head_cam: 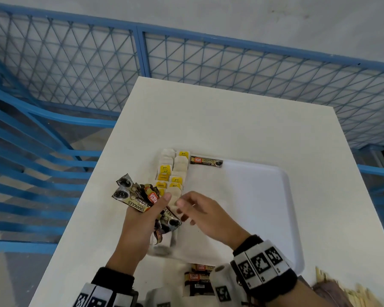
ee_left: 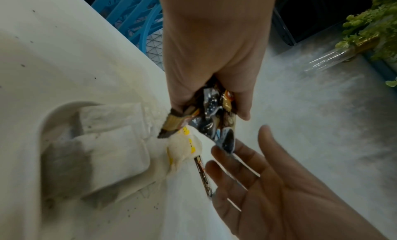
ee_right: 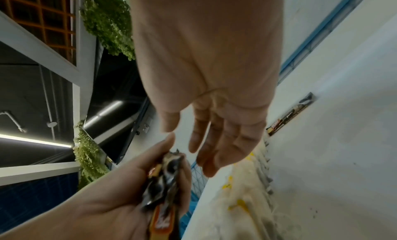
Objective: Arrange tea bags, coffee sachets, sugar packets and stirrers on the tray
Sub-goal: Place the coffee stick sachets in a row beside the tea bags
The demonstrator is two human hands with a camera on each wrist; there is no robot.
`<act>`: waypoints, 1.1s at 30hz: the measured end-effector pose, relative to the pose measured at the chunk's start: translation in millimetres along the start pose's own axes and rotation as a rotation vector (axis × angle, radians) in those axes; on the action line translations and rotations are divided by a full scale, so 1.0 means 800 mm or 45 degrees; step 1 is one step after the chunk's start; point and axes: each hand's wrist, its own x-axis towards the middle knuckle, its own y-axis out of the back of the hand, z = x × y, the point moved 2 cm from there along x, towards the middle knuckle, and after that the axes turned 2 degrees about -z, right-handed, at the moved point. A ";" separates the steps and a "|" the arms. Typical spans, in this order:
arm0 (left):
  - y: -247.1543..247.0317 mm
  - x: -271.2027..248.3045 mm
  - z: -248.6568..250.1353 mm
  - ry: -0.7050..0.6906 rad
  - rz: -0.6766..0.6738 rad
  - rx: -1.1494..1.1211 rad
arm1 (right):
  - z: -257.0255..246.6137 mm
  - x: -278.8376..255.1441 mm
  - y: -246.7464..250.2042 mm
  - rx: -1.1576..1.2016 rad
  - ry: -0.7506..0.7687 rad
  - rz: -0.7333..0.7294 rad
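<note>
Left hand (head_cam: 140, 220) clenched round a bunch of coffee sachets (head_cam: 134, 197) above the counter (head_cam: 231, 120), right hand (head_cam: 205, 214) empty, fingers (ee_left: 231, 160) loosely spread just beside the bunch, tea bags (head_cam: 172, 171) and one sachet (head_cam: 206, 161) on the tray (head_cam: 264, 196) beyond

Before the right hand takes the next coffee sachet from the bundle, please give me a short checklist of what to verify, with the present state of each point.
1. Left hand has a firm grip on the bundle of coffee sachets: ok.
2. Right hand is free, fingers relaxed, holding nothing: ok.
3. Right hand is close beside the bundle: ok.
4. Bare floor of the tray near the placed coffee sachet: ok.
5. Tea bags stay in their rows along the tray's left side: ok.
6. One sachet stands loose enough to pull out alone: cannot tell.
</note>
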 end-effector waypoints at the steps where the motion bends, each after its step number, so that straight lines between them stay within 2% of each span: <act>1: -0.001 0.000 0.000 -0.008 0.002 -0.016 | 0.000 -0.005 -0.005 0.047 0.012 -0.037; 4: -0.003 -0.002 0.000 -0.037 0.016 -0.042 | 0.003 -0.012 -0.015 0.135 0.023 -0.038; 15: -0.006 -0.007 0.005 -0.056 -0.115 -0.086 | 0.011 -0.024 0.002 0.610 -0.080 0.056; 20: -0.005 -0.006 -0.003 -0.044 -0.021 -0.101 | 0.014 -0.023 0.012 0.810 -0.113 0.125; 33: -0.011 -0.004 -0.005 -0.108 0.027 -0.121 | 0.012 -0.015 0.018 0.794 -0.129 0.176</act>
